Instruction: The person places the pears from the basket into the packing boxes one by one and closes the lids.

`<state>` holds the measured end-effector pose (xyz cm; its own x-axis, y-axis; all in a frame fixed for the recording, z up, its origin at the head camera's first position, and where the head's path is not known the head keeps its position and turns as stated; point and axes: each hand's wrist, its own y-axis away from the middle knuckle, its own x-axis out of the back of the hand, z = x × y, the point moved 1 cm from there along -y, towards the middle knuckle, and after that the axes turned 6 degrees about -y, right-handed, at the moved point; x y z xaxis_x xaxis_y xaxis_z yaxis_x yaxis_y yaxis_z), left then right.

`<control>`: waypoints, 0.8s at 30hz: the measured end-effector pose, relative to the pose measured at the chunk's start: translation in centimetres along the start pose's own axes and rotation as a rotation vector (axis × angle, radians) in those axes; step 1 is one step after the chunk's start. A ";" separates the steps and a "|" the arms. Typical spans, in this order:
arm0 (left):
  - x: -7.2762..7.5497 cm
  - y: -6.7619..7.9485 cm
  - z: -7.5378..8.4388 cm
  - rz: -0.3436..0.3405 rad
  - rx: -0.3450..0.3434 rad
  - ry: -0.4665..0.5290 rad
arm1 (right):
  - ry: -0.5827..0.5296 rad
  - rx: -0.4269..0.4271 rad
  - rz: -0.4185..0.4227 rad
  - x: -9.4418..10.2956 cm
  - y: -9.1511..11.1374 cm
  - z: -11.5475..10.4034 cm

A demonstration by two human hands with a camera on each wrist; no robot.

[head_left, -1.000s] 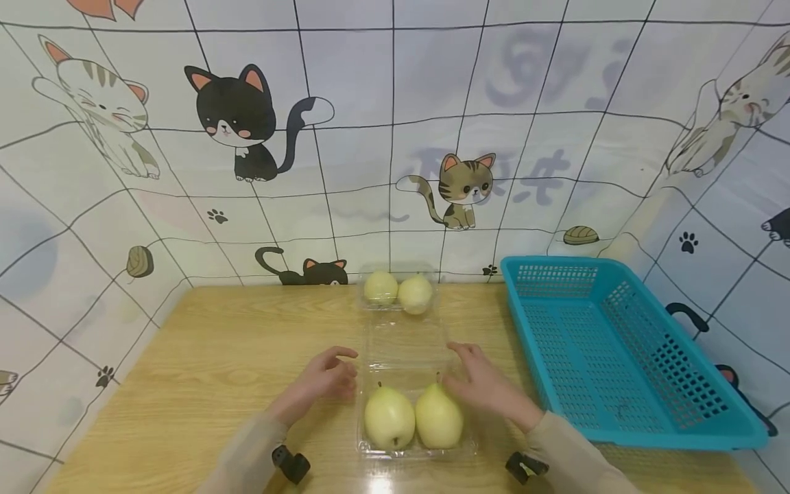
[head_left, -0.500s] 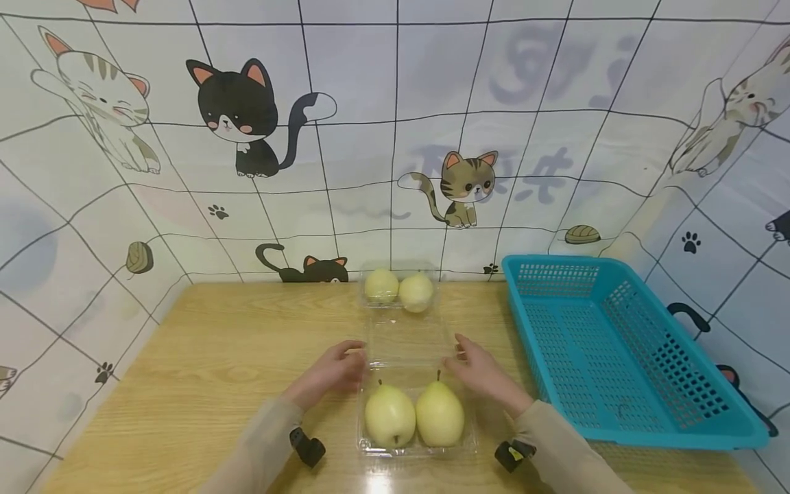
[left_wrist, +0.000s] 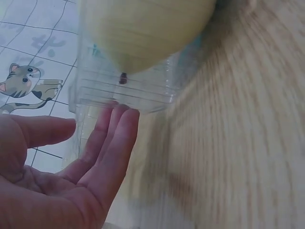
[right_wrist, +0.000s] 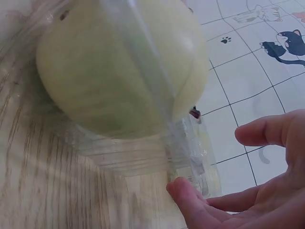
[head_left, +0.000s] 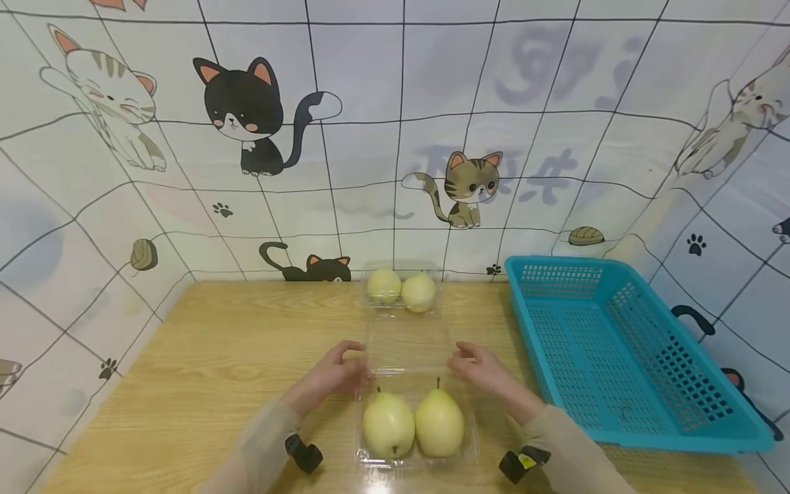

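A clear plastic clamshell box [head_left: 415, 461] lies on the table with its lid [head_left: 410, 339] folded back, away from me. Two yellow-green pears, a left pear [head_left: 389, 425] and a right pear [head_left: 439, 422], sit side by side in its near tray. My left hand [head_left: 336, 376] is at the box's left side near the hinge; in the left wrist view its long fingers [left_wrist: 125, 131] reach under the plastic edge, thumb apart. My right hand [head_left: 484, 374] is at the opposite side, a fingertip by the plastic and the thumb [right_wrist: 262, 131] held away. Neither hand curls round anything.
At the back, against the wall cloth, a clear plastic container [head_left: 437, 302] holds two more pears [head_left: 401, 289]; whether it is separate from the lid, I cannot tell. A blue perforated basket [head_left: 617, 439] stands on the right. Cat-patterned cloth [head_left: 370, 137] encloses the wooden table [head_left: 247, 329].
My left hand has moved right to the box's side, and my right hand has shifted slightly. Over the last half second the near tray with its pears has slid a little toward me.
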<state>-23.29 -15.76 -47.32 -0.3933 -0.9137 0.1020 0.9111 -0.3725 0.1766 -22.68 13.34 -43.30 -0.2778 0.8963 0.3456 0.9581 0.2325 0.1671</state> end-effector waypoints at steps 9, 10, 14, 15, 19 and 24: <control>0.2 0.3 1.2 0.024 -0.024 -0.004 | -0.118 0.044 -0.037 0.4 0.2 -0.5; 0.2 0.3 1.3 0.020 -0.024 -0.011 | -0.122 0.051 -0.035 0.5 0.2 -0.5; 0.5 0.3 1.7 0.006 -0.035 -0.013 | -0.152 0.087 -0.030 0.9 0.1 -0.6; 0.6 0.4 1.8 0.000 -0.043 -0.010 | -0.156 0.104 -0.030 0.9 0.0 -0.6; 1.1 0.5 1.9 -0.046 -0.063 0.020 | -0.163 0.162 -0.032 1.2 -0.1 -0.7; 1.6 0.9 2.0 -0.091 -0.051 0.068 | -0.138 0.199 -0.037 1.7 0.5 -0.8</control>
<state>-23.37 -17.18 -45.11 -0.4668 -0.8841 0.0205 0.8779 -0.4604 0.1315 -22.76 14.68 -41.90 -0.3144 0.9257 0.2106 0.9459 0.3242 -0.0128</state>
